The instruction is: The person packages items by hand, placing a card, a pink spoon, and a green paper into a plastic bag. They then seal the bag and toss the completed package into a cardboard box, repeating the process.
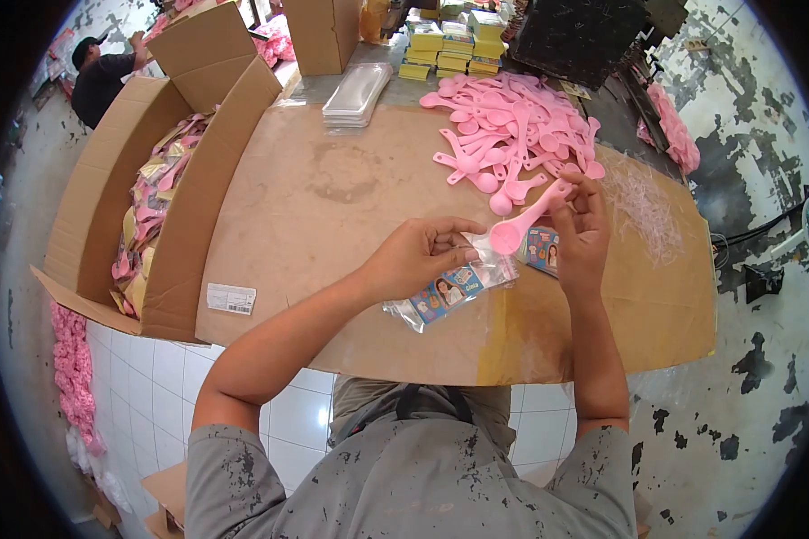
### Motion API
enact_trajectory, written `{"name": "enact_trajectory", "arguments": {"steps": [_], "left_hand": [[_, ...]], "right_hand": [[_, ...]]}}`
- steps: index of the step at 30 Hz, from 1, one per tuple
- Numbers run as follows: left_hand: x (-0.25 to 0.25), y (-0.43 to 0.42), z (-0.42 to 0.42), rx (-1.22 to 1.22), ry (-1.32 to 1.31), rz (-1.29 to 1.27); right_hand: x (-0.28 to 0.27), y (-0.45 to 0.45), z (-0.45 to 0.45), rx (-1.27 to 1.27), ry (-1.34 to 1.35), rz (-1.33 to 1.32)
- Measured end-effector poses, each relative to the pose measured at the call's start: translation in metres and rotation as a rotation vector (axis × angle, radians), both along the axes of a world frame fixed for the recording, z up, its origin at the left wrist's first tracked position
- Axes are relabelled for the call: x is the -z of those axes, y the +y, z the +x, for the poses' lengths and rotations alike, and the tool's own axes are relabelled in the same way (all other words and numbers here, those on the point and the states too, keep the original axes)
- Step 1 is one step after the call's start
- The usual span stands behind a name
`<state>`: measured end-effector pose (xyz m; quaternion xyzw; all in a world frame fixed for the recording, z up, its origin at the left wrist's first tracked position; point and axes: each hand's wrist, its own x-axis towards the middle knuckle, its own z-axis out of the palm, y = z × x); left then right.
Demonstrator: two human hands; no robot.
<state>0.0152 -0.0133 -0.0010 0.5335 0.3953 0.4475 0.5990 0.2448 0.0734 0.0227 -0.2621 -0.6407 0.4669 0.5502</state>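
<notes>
My right hand (580, 229) pinches the handle of a pink measuring spoon (508, 235), its round bowl pointing down to the left. Closed on a clear plastic bag (484, 249), my left hand (431, 250) sits just left of that bowl. A printed card (445, 295) with a person's picture shows inside the bag. The spoon's bowl is right at the bag's upper end; whether it is inside, I cannot tell. Beside my right hand, partly covered by it, lie more printed cards (541, 250). A heap of pink spoons (521, 121) spreads just beyond my hands.
At the left, an open carton (175, 242) holds many packed bags (157, 198). A stack of clear bags (358, 90) and yellow-edged card stacks (454, 45) stand at the back. Thin clear strips (647, 211) lie at the right. Another person (103, 81) is at the far left.
</notes>
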Motion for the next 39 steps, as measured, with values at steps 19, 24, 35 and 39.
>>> {"name": "enact_trajectory", "arguments": {"steps": [19,24,35,39], "left_hand": [[0.009,0.000,0.000,0.014,0.072,-0.013],[0.006,0.001,-0.002,0.024,-0.011,0.030],[0.013,-0.004,0.007,-0.090,0.115,0.077],[0.013,-0.007,0.011,-0.120,0.168,0.142]], "right_hand": [[0.008,-0.008,-0.010,-0.184,-0.090,-0.066],[0.012,-0.014,-0.009,-0.254,-0.170,-0.027],[0.007,-0.007,-0.003,-0.167,-0.146,-0.116],[0.000,-0.008,-0.003,-0.196,-0.268,0.014]]}}
